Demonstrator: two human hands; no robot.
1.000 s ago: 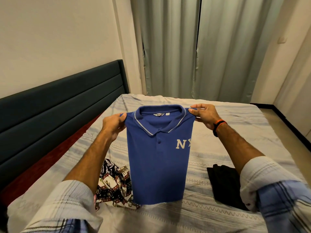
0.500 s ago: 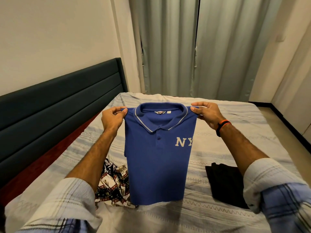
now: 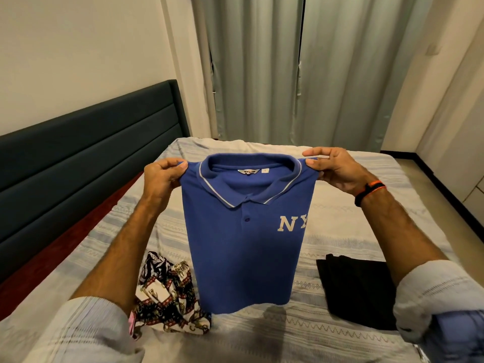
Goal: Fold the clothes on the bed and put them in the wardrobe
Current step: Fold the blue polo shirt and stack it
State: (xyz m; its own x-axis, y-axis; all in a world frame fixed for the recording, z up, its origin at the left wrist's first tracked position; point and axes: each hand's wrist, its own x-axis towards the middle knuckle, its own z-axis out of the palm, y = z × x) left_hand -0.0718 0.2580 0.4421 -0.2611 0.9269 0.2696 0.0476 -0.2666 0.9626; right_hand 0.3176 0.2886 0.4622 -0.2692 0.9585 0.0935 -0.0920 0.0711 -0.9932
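Along the bottom edge of the frame, two rolled-up shirt sleeves, pale with a blue check, frame the view, and bare forearms reach up from them toward the middle. Low and left of centre, a crumpled patterned cloth in white, black and red lies on the striped bedcover, partly behind the left forearm. Low and right, a folded black garment lies flat on the same cover, its right side hidden by the right forearm.

Centre frame, a blue polo shirt hangs upright above the bed, narrowed to a tall panel with its sleeves out of sight, white letters "NY" on its right side and a white line edging the collar. Its hem hangs just above the bedcover, between the patterned cloth and the black garment. The left hand pinches the shirt's upper left corner between thumb and curled fingers. The right hand, with a black and orange band at the wrist, pinches the upper right corner the same way.

Farther back on the left runs a dark padded headboard under a cream wall, and grey-green curtains fill the upper centre.
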